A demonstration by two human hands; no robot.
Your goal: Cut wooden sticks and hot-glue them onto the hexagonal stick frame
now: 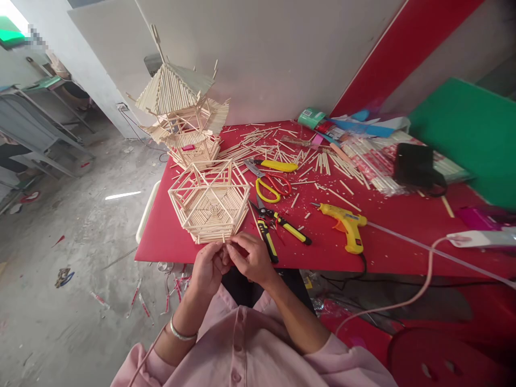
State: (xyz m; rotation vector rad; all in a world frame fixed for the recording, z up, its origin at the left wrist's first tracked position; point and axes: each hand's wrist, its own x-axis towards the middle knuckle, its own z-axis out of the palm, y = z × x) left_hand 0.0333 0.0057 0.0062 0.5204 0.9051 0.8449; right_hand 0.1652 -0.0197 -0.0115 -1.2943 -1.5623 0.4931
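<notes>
My left hand (210, 264) and my right hand (252, 259) meet at the table's front edge, fingertips pinched together. What lies between the fingers is too small and covered to make out; a bit of pale stick shows at the fingertips. Right behind them sits a polygonal frame of wooden sticks (213, 208), with a web-patterned floor and open sides. Whether my fingers touch its near rim, I cannot tell. Beyond it stands a tiered stick pavilion (173, 94) with a slatted roof. Just right of the frame lie yellow-black pliers (278, 223) and scissors with red and yellow handles (269, 185).
On the red table (322, 252) are a yellow glue gun (342, 226), a yellow utility knife (278, 165), loose cut sticks (262, 145), bagged chopsticks (371, 161) and a black object (417, 164). A white power strip (484, 238) with a cable lies at the right.
</notes>
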